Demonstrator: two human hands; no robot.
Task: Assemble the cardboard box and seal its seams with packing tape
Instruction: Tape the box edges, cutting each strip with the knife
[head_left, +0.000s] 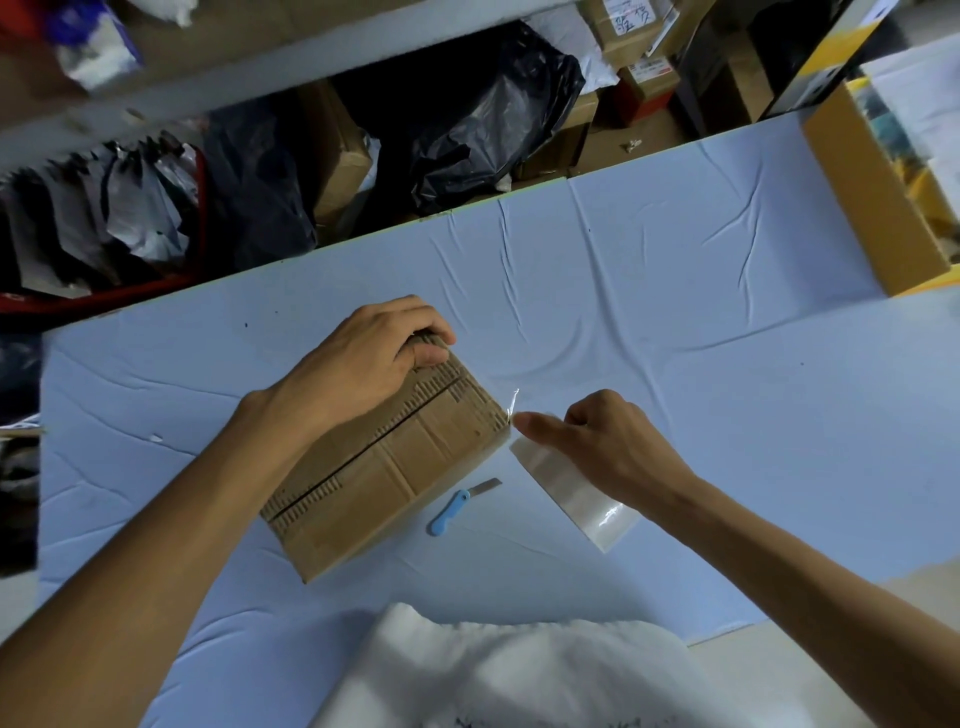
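Left hand presses down on the far end of the cardboard box; right hand grips the roll of clear packing tape.

Both flaps of the box are folded shut, with a dark open seam along the top, and it lies on the pale blue surface. From the roll, held just beside the right corner of the box, a loose shiny tape end reaches that corner. Near the box lies a small blue-handled knife, touching nothing.
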